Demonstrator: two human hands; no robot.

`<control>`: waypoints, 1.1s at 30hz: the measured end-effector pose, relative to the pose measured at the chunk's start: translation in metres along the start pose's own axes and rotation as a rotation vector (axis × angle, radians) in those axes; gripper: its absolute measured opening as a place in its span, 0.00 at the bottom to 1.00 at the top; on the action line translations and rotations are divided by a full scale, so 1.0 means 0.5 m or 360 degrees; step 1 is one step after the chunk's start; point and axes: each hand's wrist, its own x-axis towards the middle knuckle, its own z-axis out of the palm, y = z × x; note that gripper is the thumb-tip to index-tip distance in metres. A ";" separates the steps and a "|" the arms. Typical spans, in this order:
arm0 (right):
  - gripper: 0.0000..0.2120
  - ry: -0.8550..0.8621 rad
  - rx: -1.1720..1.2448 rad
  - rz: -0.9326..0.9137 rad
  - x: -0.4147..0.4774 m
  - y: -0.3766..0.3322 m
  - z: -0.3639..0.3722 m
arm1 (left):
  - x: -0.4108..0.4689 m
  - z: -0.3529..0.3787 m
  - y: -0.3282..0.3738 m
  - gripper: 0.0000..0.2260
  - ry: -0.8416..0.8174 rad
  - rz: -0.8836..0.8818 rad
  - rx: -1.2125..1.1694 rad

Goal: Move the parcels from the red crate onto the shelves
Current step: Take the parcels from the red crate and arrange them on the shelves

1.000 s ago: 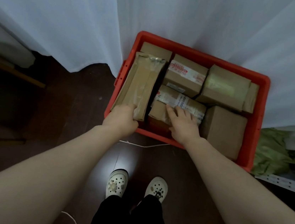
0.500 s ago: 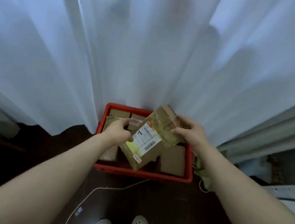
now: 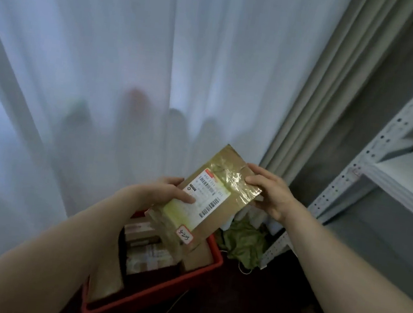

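Backdrop: white sheer curtain [image 3: 133, 69], grey drape [image 3: 325, 93] to its right, dark floor [image 3: 247, 304] below.

- Flat taped cardboard parcel [image 3: 222, 210] is held in the air, above the far right corner of the red crate [image 3: 151, 298] and clear of it.
- Long axis runs diagonally, low end near-left, high end far-right. Shipping label [image 3: 202, 200] faces the camera, and a small handwritten sticker [image 3: 185, 235] sits at the low end.
- Both hands are clamped on it. Left hand [image 3: 167, 192] grips the left long edge with the thumb laid on the label. Right hand [image 3: 271, 193] pinches the upper right end.
- More parcels [image 3: 149, 256] are left in the crate, so the task is judged early to midway.
- Step in hand is judged to be carry-out, with the parcel probably bound for the white metal shelves [image 3: 393, 174] at right.
- Next move calls for a swing to the right, levelling the parcel and clearing the perforated upright before it is laid flat on a shelf board.
- Crumpled green cloth [image 3: 244, 241] lies on the floor between crate and shelves.
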 end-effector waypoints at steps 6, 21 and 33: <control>0.20 0.0340 0.0341 -0.0174 -0.101 -0.017 -0.071 | -0.017 0.073 0.061 0.18 -0.0093 0.0164 0.0153; 0.25 0.0310 0.0210 -0.0100 -0.308 0.044 -0.183 | -0.057 0.298 0.162 0.09 -0.0171 0.0445 0.0045; 0.24 0.0474 0.0258 -0.0277 -0.421 0.015 -0.275 | -0.093 0.408 0.229 0.15 -0.0263 0.0554 0.0183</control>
